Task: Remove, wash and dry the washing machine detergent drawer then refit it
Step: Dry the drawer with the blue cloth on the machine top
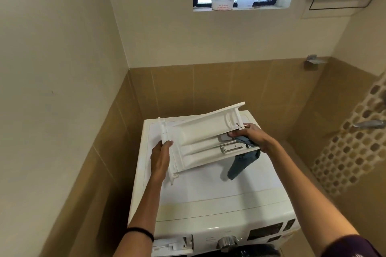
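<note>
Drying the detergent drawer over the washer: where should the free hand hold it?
Grip the drawer by its left end rail, coming from the left, as the left hand does: that narrow bar should suit a wrapped grip and leaves the open compartments clear for the right hand and its cloth.

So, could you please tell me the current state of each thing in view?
detergent drawer: removed, held tilted above the washing machine top.
left hand: grips the drawer's left end.
right hand: holds the blue-grey cloth against the drawer's right end.
blue-grey cloth: bunched in the right hand, tail hanging down.
drawer slot: open, drawer missing.
</note>
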The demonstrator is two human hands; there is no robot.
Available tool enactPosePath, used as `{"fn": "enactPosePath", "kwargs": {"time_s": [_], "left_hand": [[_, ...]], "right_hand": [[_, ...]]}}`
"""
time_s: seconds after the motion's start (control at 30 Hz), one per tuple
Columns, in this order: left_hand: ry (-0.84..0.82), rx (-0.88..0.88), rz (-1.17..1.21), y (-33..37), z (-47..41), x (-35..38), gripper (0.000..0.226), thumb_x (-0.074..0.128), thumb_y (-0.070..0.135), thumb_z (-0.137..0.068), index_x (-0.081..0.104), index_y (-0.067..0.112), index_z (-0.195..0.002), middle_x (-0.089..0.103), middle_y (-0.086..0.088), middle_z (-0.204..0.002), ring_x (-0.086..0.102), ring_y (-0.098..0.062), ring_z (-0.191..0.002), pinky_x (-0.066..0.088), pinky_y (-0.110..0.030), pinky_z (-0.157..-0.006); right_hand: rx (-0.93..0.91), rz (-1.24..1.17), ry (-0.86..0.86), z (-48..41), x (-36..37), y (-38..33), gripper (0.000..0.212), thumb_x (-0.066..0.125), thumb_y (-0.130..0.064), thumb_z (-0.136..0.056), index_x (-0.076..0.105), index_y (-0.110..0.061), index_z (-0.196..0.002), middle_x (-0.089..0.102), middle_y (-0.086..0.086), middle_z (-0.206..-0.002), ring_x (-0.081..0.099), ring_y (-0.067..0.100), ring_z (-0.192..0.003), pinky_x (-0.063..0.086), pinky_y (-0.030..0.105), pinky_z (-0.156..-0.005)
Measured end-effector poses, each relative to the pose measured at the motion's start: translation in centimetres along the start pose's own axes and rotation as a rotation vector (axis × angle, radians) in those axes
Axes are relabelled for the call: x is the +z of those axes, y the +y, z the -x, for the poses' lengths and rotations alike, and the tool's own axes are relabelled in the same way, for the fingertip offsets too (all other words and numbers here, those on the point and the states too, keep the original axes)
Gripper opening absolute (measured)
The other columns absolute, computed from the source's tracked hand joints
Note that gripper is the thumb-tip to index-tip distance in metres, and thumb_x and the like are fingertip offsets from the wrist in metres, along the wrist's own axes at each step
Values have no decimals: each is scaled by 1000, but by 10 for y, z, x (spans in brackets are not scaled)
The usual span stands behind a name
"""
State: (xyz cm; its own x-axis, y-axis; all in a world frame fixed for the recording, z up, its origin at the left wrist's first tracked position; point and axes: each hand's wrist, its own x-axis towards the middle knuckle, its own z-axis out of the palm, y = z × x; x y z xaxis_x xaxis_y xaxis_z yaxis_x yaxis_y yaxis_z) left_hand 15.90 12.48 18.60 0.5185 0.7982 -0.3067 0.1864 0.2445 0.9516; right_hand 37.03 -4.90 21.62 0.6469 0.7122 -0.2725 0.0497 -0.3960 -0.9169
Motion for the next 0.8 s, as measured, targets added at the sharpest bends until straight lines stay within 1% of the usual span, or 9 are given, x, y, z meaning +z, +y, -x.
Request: {"fn": "enactPosePath", "kwargs": {"time_s": [0.13, 0.27, 0.37, 0.47, 0.53, 0.57, 0.63, 0.73, 0.8], "left_hand": [[-5, -81, 105, 3, -2, 5, 28, 50, 32, -89, 51, 16, -113, 55, -16, -123, 51, -34, -112, 40, -49, -101], [-37, -157, 150, 9, -4, 7, 19, 48, 37, -88, 50, 21, -99, 55, -16, -118, 51, -36, -111, 39, -52, -103], [-48, -193, 201, 12, -5, 6, 32, 47, 42, -86, 52, 19, -107, 58, -15, -110, 54, -34, -104, 43, -46, -95], [9, -192, 129, 13, -10, 2, 32, 50, 45, -83, 54, 17, -97, 59, -16, -103, 57, -36, -102, 47, -44, -87], [42, -185, 71, 12, -10, 3, 28, 53, 46, -82, 52, 18, -84, 59, -16, -100, 58, -35, -99, 47, -43, -86], [51, -177, 58, 12, -10, 5, 28, 53, 46, -82, 51, 18, -81, 59, -16, -98, 57, -34, -95, 47, -41, -82], [34, -171, 71, 13, -9, 10, 30, 53, 49, -83, 52, 19, -80, 59, -16, -96, 57, -32, -92, 46, -40, -80], [17, -159, 50, 17, -9, 11, 45, 57, 61, -74, 58, 20, -92, 64, -14, -102, 61, -32, -96, 48, -45, -90], [47, -121, -70, 18, -11, 9, 58, 59, 64, -72, 58, 17, -107, 64, -12, -105, 61, -29, -95, 50, -45, -92]], "right_hand": [[81, 10, 39, -1, -5, -3, 42, 81, -26, -69, 63, -14, -105, 69, 11, -102, 66, 27, -93, 53, 40, -89], [99, -54, 271, 3, -18, -18, 40, 83, -30, -65, 57, -13, -89, 66, 10, -84, 61, 19, -68, 54, 30, -59], [-10, -330, 621, 2, -24, -33, 34, 79, -36, -70, 50, -18, -74, 60, 8, -84, 57, 20, -71, 54, 34, -64], [-191, -394, 940, 0, -11, -53, 27, 67, -29, -83, 44, -22, -72, 55, 5, -88, 54, 16, -77, 49, 14, -58], [-343, -378, 911, -3, 14, -64, 14, 61, -21, -87, 47, -18, -86, 55, 7, -94, 54, 14, -76, 48, 10, -56], [-407, -322, 846, -7, 30, -63, 16, 61, -18, -85, 48, -16, -93, 55, 11, -99, 55, 16, -79, 50, 17, -63], [-495, -10, 674, -12, 62, -55, 21, 62, -9, -80, 53, -15, -97, 55, 14, -106, 53, 18, -87, 47, 26, -76], [-489, 661, 400, -23, 99, -34, 11, 58, -8, -85, 66, -8, -92, 62, 13, -101, 53, 22, -91, 41, 29, -77], [-422, 718, 288, -27, 114, -25, 15, 56, -11, -89, 69, -3, -90, 71, 12, -96, 63, 24, -90, 50, 33, -80]]}}
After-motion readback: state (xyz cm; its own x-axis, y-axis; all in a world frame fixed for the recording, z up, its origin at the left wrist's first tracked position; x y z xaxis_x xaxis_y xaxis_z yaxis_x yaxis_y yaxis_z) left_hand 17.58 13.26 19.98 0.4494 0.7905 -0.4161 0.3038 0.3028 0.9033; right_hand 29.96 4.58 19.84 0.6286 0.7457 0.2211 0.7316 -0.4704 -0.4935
